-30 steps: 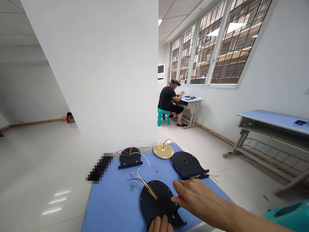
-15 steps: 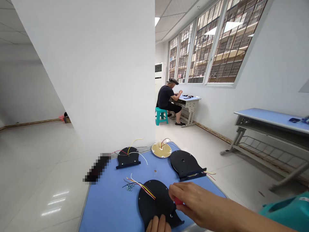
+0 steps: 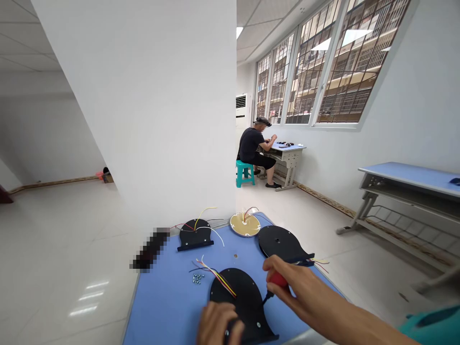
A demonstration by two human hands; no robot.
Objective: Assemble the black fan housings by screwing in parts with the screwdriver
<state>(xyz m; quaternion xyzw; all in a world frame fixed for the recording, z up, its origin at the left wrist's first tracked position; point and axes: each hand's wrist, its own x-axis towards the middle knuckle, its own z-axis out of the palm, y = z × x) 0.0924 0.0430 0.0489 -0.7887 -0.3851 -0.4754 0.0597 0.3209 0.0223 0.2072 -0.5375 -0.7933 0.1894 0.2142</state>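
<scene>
A black round plate [image 3: 240, 306] with a flanged lower edge lies on the blue table in front of me. Yellow, white, red and black wires come out of its middle. My right hand [image 3: 287, 282] grips a screwdriver [image 3: 277, 279] by its red handle, its dark shaft slanting down to the plate's right edge. A silvery screw [image 3: 258, 325] shows near the flange. Over the plate's lower left part is my left hand [image 3: 216, 322], blurred, with curled fingers; whether it grips anything is unclear. Several small screws [image 3: 197, 278] lie loose left of the plate.
Behind stand another wired black plate [image 3: 190, 235], a gold-coloured disc [image 3: 245, 225] with wires, and a further black housing [image 3: 282, 243]. A dark pixelated object [image 3: 150, 248] lies at the table's left edge. Beyond, a person [image 3: 253, 143] sits at a desk; another desk [image 3: 406, 175] stands right.
My right hand has lifted slightly and moved right, exposing the screwdriver shaft and the screw. My left hand has shifted left and up from the plate's bottom edge. The view has turned slightly left.
</scene>
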